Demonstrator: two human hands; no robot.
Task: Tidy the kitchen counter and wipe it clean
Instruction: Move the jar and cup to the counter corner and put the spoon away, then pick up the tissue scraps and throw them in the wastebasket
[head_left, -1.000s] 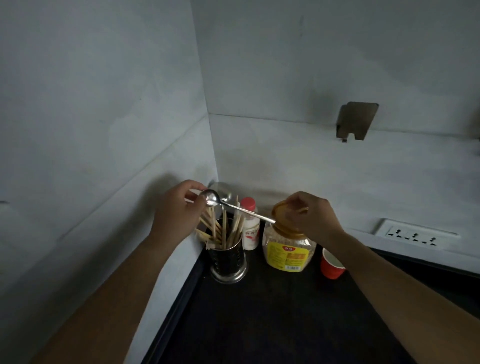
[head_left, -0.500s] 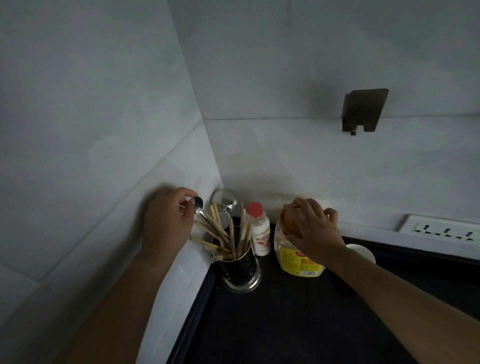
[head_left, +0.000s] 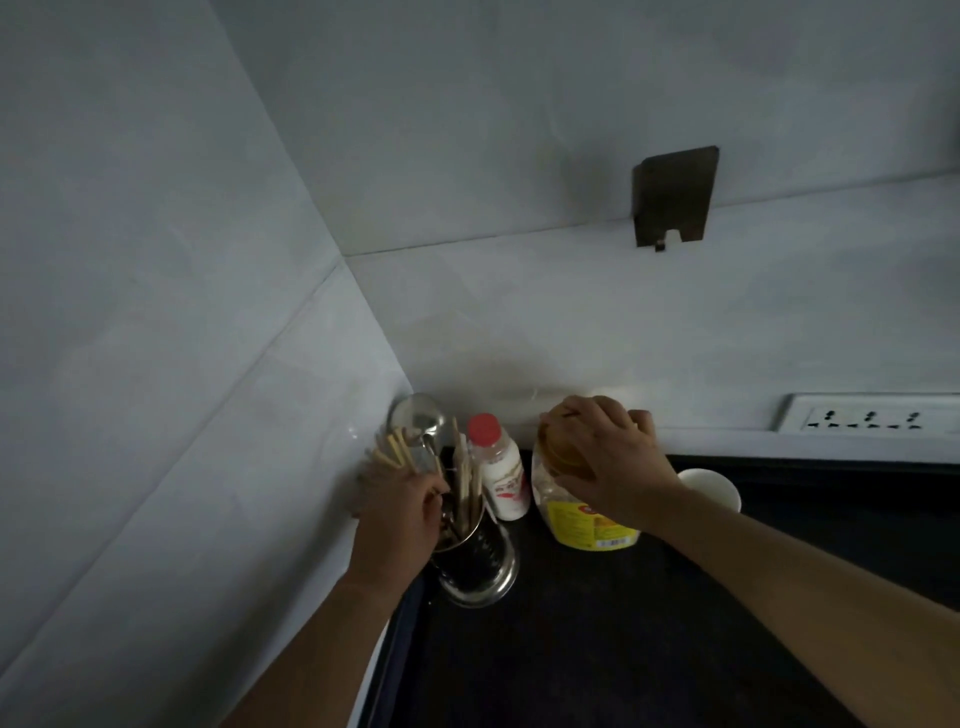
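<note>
Two hands at work in the back-left corner of the dark table (head_left: 597, 649). Left hand (head_left: 397, 525) sits at the near-left rim of the steel utensil holder (head_left: 475, 564), fingers curled in toward the mouth among the chopsticks (head_left: 395, 452); whether they pinch a utensil handle cannot be told, since the fingertips are hidden inside the bundle. A ladle (head_left: 418, 418) stands upright in the holder against the wall corner.

Right hand (head_left: 610, 465) is cupped palm-down over the orange lid of the plastic jar (head_left: 582, 514), fingers wrapped around the lid rim, closed on it. Jar stands upright, just right of the small red-capped bottle (head_left: 498, 467), which is just beside the holder. A white cup (head_left: 709, 488) stands behind the right forearm, near the jar.

Key relation: the jar's long axis is vertical, directly under the right palm; forearm comes in from lower right, wrist slightly raised. Judgement: lid being seated or twisted; wiping not yet begun. No cloth visible.
</note>
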